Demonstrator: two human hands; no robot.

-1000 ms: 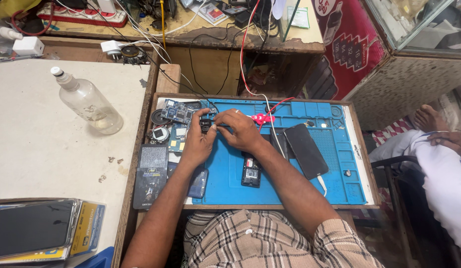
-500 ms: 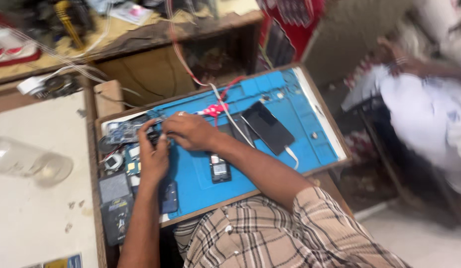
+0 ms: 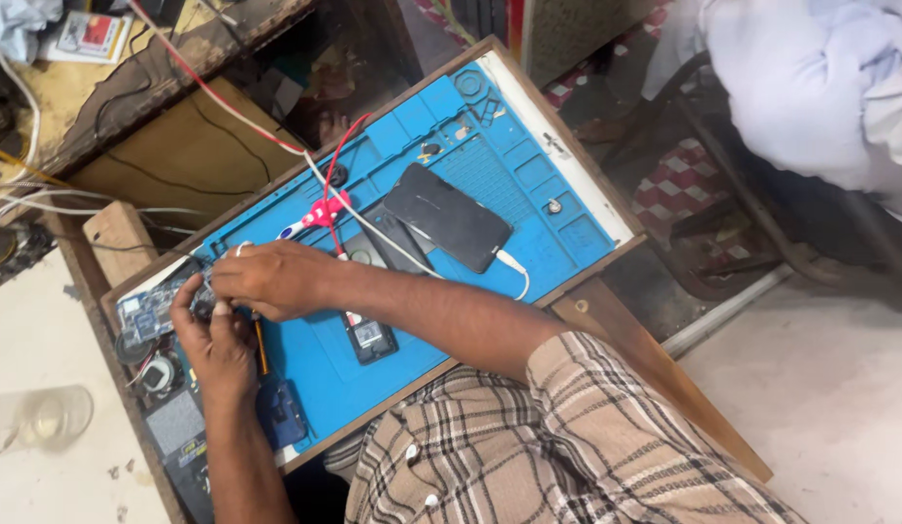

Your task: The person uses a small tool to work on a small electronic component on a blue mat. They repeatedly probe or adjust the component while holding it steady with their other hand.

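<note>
Nearest to us, we are seeing our plaid-shirt sleeve [image 3: 567, 437] low in the frame, both forearms running up-left toward the far-left end of the blue work mat [image 3: 470, 155].

Left hand [image 3: 216, 340]: we are curling it from below around a small dark part [image 3: 203, 309]. Fingers are closed round it, thumb side up; the part is mostly hidden, so we cannot tell what it is. Right hand [image 3: 271, 279]: we are laying it over the same spot from above, knuckles up, fingertips pinched down where the left fingertips are. Whether it is gripping the part or only pressing on it, we cannot tell.

Key relation: the part is sitting right between the two hands, touching the left fingers, just under the right fingertips. Both hands are equally close. Its long axis is not readable.

Just beside the left hand we are seeing a blue circuit board [image 3: 145, 312] and a round speaker-like piece [image 3: 160, 374]. Right of the right forearm a small dark phone [image 3: 370, 337] is lying flat on the mat. Farther out, a black smartphone [image 3: 447, 216] is lying face down, slanted, with a white cable [image 3: 514, 267] plugged in. A red wire [image 3: 218, 92] is running off to the far bench [image 3: 140, 87].
</note>
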